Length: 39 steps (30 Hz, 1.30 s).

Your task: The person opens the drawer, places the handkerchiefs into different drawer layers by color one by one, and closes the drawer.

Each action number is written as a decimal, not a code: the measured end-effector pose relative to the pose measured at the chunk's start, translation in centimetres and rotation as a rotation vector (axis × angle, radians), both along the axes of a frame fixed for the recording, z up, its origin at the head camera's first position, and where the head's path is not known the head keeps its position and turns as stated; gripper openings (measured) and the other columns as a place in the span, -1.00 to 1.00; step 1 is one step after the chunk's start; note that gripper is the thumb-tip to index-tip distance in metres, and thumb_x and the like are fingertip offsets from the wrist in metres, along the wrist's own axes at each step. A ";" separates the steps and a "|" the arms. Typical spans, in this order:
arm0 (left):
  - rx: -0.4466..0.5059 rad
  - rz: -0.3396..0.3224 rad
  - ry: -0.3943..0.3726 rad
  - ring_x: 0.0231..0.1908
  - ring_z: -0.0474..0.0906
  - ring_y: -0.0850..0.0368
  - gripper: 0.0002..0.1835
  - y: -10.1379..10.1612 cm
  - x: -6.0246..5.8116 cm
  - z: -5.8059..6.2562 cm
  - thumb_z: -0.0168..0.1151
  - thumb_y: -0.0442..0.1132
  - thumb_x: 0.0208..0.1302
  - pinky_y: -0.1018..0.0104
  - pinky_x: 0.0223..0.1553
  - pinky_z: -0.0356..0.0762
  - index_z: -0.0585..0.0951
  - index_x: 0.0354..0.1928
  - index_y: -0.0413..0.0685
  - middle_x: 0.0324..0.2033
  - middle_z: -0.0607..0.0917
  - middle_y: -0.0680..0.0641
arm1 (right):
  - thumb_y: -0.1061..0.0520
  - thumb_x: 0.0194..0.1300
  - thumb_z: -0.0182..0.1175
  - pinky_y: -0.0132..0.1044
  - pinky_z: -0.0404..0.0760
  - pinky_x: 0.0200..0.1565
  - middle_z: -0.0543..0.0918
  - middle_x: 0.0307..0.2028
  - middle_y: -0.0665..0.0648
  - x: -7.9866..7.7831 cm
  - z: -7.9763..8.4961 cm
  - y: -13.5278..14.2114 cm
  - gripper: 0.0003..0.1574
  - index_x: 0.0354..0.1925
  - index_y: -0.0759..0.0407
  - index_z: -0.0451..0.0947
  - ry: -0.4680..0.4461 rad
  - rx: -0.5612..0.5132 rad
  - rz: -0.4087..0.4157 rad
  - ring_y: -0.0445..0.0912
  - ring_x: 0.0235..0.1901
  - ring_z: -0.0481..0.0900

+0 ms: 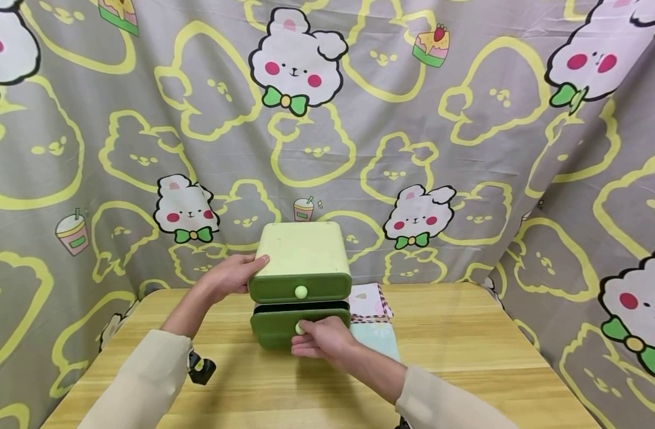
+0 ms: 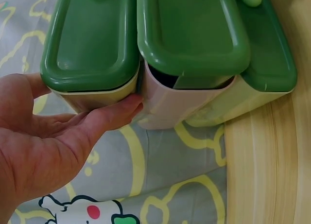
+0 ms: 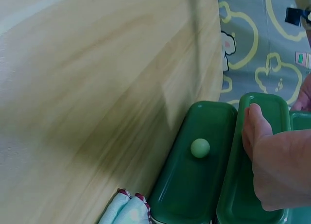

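Note:
A small drawer cabinet (image 1: 300,247) with a pale yellow-green top and green drawer fronts stands on the table. My left hand (image 1: 236,274) grips its upper left side, thumb on the top edge. In the left wrist view, the fingers of that hand reach around the side of the top drawer (image 2: 92,39). The middle drawer (image 2: 194,29) sticks out, with a dark gap above its front. My right hand (image 1: 327,339) pinches this drawer's round knob (image 1: 299,327), mostly covering it. Below it, the bottom drawer (image 3: 194,175) shows its own pale knob (image 3: 200,148).
Folded cloths, one white with a checked edge (image 1: 366,301) and one light blue (image 1: 383,338), lie right of the cabinet on the wooden table (image 1: 466,345). A grey curtain (image 1: 327,149) with cartoon prints hangs behind and at both sides.

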<state>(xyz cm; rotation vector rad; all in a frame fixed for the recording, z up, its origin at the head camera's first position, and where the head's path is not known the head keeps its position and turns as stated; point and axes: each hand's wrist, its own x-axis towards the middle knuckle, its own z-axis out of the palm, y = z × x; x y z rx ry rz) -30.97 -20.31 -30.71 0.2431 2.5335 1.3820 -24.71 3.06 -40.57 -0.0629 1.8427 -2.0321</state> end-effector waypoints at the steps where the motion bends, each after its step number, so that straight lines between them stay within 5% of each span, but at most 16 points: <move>1: -0.001 -0.001 0.001 0.16 0.59 -0.01 -0.26 0.0 0.0 0.0 -0.14 0.17 0.61 -0.07 0.26 0.53 0.16 0.57 -0.19 0.19 0.61 -0.27 | 0.16 0.54 0.09 -0.15 0.76 -0.09 0.74 -0.15 0.44 0.3 0.0 0.1 -0.56 0.02 0.61 0.53 -0.002 0.006 0.007 0.19 -0.14 0.78; 17: -0.004 0.000 0.011 0.11 0.62 0.02 -0.27 0.0 0.2 -0.1 -0.13 0.17 0.61 -0.03 0.22 0.57 0.20 0.56 -0.19 0.13 0.65 -0.23 | 0.14 0.52 0.14 -0.13 0.76 -0.09 0.77 -0.24 0.27 4.8 -0.5 0.8 -0.51 0.06 0.64 0.48 -0.046 0.019 0.066 0.08 -0.20 0.79; 39: -0.011 0.000 0.023 0.10 0.61 0.03 -0.28 0.1 0.2 0.0 -0.13 0.18 0.60 0.00 0.20 0.59 0.20 0.56 -0.17 0.13 0.64 -0.24 | 0.15 0.49 0.15 -0.21 0.77 -0.17 0.77 -0.33 0.20 7.7 -1.0 1.1 -0.61 -0.14 0.56 0.60 -0.086 0.053 0.044 -0.07 -0.35 0.78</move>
